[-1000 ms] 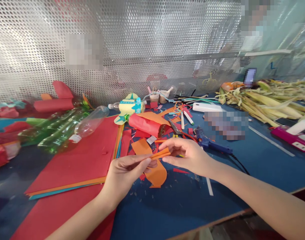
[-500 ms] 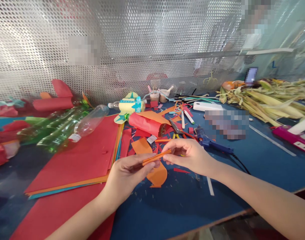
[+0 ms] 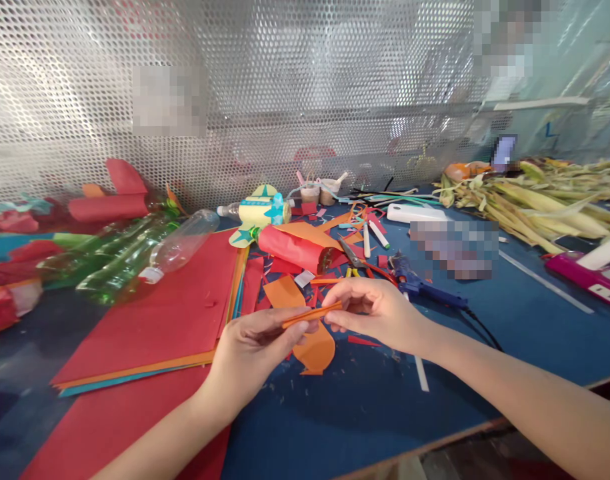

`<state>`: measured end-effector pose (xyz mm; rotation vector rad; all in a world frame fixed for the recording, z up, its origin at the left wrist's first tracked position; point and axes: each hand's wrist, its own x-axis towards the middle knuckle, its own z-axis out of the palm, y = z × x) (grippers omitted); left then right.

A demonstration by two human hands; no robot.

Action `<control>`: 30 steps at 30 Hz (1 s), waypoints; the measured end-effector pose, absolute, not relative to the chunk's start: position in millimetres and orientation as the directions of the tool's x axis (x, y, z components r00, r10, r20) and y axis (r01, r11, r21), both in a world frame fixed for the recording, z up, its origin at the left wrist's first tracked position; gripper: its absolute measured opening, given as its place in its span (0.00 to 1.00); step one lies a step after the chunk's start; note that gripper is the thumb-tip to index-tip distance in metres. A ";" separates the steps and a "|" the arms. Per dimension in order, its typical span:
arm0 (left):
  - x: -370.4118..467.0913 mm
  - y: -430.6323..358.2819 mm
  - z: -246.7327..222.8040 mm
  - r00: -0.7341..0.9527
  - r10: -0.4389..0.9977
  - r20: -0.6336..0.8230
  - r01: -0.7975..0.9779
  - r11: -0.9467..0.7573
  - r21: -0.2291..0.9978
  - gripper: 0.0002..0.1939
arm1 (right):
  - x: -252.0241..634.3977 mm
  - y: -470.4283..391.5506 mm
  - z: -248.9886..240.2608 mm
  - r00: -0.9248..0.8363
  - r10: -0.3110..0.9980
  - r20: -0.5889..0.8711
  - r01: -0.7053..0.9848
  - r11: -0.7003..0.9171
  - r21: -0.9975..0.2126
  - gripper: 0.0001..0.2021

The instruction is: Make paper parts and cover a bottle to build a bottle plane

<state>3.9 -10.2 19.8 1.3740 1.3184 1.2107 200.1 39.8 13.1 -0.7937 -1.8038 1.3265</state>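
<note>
A narrow folded strip of orange paper spans the gap between my two hands, above the table. My left hand pinches its left end between thumb and fingers. The right end is pinched by my right hand. Below and behind the strip lie orange paper cutouts with rounded ends. Just beyond my hands, a bottle wrapped in red paper lies on its side, with an orange piece on top. Scissors rest beside it among paper scraps.
Stacked coloured sheets lie at left, with clear and green plastic bottles behind. A blue glue gun sits right of my hands. Dried corn husks and a magenta power strip are farther right. Perforated metal stands behind.
The orange strip has turned slightly and its layers look pressed closer together. Both hands keep nearly the same place and grip.
</note>
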 end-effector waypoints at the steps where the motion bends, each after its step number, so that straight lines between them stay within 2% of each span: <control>1: 2.9 -9.7 20.0 -0.015 0.997 0.071 0.113 -0.069 0.991 0.08 | 200.0 40.2 13.3 -0.526 0.826 0.204 0.043 0.265 -0.963 0.04; 6: -4.4 -3.6 19.5 0.165 0.986 -0.016 -0.222 0.053 0.974 0.12 | 200.8 43.3 13.9 -0.530 0.828 0.183 -0.035 0.194 -0.980 0.06; 9: -5.9 -0.9 18.8 0.213 0.976 -0.035 -0.288 0.097 0.953 0.08 | 201.4 44.8 13.4 -0.537 0.826 0.171 -0.062 0.163 -0.985 0.06; 23: -7.3 2.8 19.5 0.231 0.970 -0.074 -0.279 0.138 0.950 0.08 | 202.1 45.3 12.0 -0.537 0.825 0.174 -0.070 0.162 -0.984 0.08; 26: -7.6 3.2 18.7 0.223 0.972 -0.071 -0.293 0.136 0.946 0.12 | 201.5 44.3 11.9 -0.526 0.832 0.177 -0.043 0.181 -0.982 0.07; 30: -4.9 2.2 19.3 0.165 0.980 -0.109 -0.209 0.143 0.967 0.13 | 201.2 42.9 12.4 -0.522 0.830 0.197 -0.017 0.220 -0.975 0.05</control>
